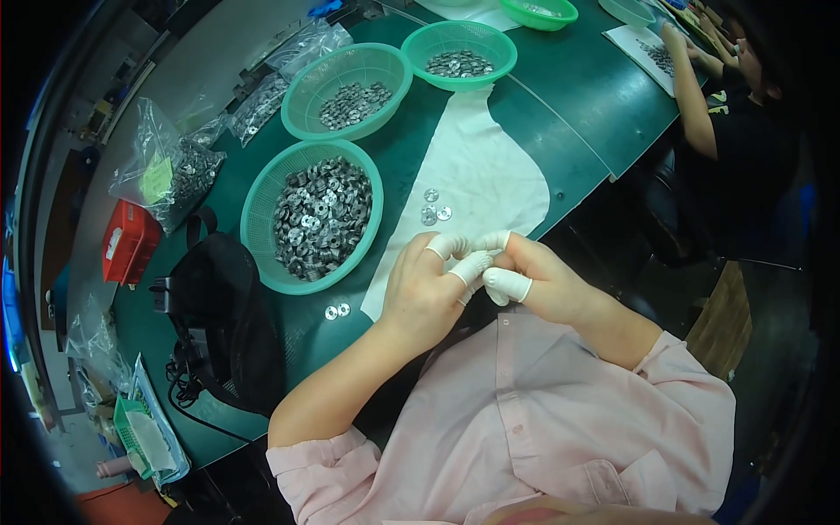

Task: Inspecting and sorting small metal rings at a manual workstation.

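My left hand [423, 287] and my right hand [541, 273] meet in front of my chest, above the near end of a white cloth [494, 162]. White rubber finger cots cover several fingertips on both. The fingers are pinched together; whatever lies between them is hidden. Just beyond, a few small round metal discs with centre holes [429, 214] rest on the cloth. Left of my hands stands a green mesh basket [374, 219] heaped with similar metal discs [319, 219]. Two loose discs [337, 311] lie on the green table beside that basket.
Two more green baskets [398, 63] [510, 54] with discs stand farther back. Along the left are clear bags of parts [188, 171], a red box [131, 243] and a black bag with a cable [232, 324]. Another person [735, 131] works at the far right over a white tray [634, 51].
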